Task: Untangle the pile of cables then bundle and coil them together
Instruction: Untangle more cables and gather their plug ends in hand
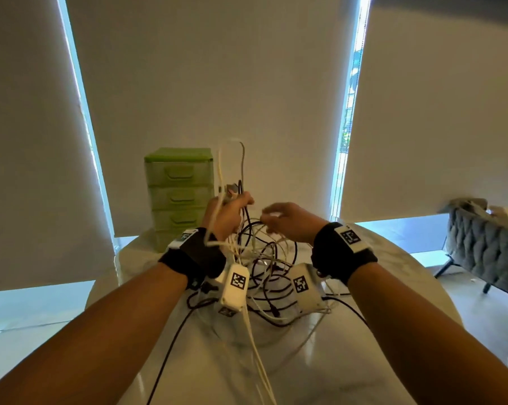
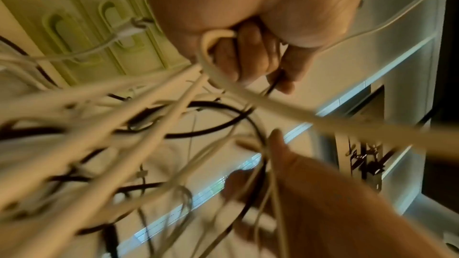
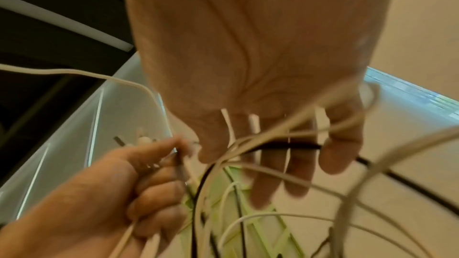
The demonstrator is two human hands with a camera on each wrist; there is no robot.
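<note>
Fingers of both hands curl around lifted cables.

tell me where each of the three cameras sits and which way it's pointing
Head: worn on the head, looking forward and down at the cable tangle on the white table; both forearms, the left hand and the right hand show.
Left wrist: along the left palm toward its fingers, which are curled on a thick white cable.
Right wrist: along the right palm toward its fingers, which are threaded through thin cables; the left hand shows too.
Shared: both wrist views show the green drawer unit behind the cables.
</note>
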